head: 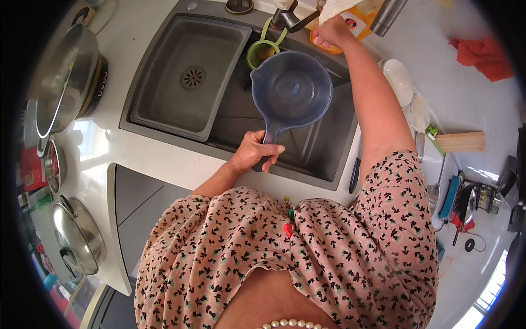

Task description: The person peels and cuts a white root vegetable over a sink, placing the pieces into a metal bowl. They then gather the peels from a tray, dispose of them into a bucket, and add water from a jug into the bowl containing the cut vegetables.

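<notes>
My left hand (257,152) grips the handle of a translucent blue plastic dipper (292,92), held over the right part of a grey sink (320,164). Its bowl faces up and shows no clear contents. At the back, my right hand (335,33) has its fingers curled, beside the faucet lever (306,21) and in front of an orange detergent bottle (363,20). A white cloth (335,9) overlaps the top of this hand; whether the fingers hold it is hidden. A green strainer (254,55) sits behind the dipper, with something yellowish inside.
A grey basin (164,103) with a drain fills the sink's left side. On the left counter stand a large steel wok (68,82) and a lidded pot (78,236). White bowls (397,80), a black-handled utensil (354,177) and a red cloth (483,57) lie to the right.
</notes>
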{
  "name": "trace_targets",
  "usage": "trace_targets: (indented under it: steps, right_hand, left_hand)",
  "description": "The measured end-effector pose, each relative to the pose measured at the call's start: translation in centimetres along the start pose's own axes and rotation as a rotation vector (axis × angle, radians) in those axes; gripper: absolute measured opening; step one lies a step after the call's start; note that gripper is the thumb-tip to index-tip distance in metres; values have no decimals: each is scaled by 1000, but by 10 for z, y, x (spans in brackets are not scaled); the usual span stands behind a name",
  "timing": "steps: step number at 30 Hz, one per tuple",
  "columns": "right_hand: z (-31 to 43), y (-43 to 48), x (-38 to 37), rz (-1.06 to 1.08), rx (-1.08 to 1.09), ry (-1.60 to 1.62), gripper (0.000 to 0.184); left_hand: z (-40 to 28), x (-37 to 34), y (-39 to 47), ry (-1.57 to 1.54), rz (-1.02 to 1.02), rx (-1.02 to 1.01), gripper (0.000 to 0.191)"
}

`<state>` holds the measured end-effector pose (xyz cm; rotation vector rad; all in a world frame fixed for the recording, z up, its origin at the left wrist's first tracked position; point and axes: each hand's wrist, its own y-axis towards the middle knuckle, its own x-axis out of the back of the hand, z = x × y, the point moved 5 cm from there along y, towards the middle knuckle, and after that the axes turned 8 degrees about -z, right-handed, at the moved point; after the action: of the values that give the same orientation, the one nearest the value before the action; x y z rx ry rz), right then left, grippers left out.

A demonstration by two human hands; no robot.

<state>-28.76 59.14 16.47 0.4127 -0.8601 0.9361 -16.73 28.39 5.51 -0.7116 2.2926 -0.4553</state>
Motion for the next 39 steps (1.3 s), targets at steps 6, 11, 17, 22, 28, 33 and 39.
trace_targets:
  steps: [6, 11, 17, 22, 28, 33, 39]
  right_hand:
    - [-84, 40, 7, -124, 571, -514, 18]
    - [-21, 9, -19, 20, 56, -27, 18]
    - [6, -25, -12, 13, -39, 56, 34]
    - [6, -44, -18, 34, -93, 118, 63]
    - [-12, -64, -24, 135, -82, 170, 67]
    - [-41, -67, -22, 171, -128, 498, 63]
    - [-112, -130, -28, 65, -52, -177, 32]
  left_hand:
    - [-12, -17, -16, 90, 158, 16, 20]
    - [-1, 3, -32, 15, 127, 45, 19]
    - [7, 4, -24, 104, 76, 62, 17]
    - [16, 5, -14, 58, -6, 106, 15]
    - [23, 3, -6, 98, 20, 129, 19]
    - [25, 0, -5, 151, 9, 132, 19]
    - [20, 1, 2, 91, 57, 192, 18]
